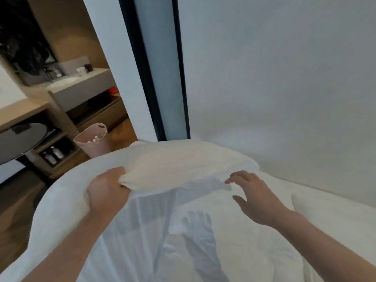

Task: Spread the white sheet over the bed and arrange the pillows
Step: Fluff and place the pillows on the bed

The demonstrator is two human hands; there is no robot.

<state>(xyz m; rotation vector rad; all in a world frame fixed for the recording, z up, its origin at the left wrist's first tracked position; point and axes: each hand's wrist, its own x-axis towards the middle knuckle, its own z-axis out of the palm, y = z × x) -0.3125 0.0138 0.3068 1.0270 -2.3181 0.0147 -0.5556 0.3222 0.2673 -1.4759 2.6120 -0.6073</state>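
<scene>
A white sheet (254,237) covers the bed in the lower half of the view. A cream-white pillow (179,165) lies across the bed's head end, its near edge lifted. My left hand (105,190) grips the pillow's near left corner. My right hand (254,198) hovers just off the pillow's near right edge, fingers spread and holding nothing; its shadow falls on the sheet below. A second white pillow (333,212) shows at the right, by the wall.
A white wall (284,68) runs along the bed's right and far side, next to a dark-framed glass panel (162,78). Left of the bed stand a pink waste bin (93,141), a round dark table (18,139), a wooden shelf with bottles (53,155) and a sink counter (81,82).
</scene>
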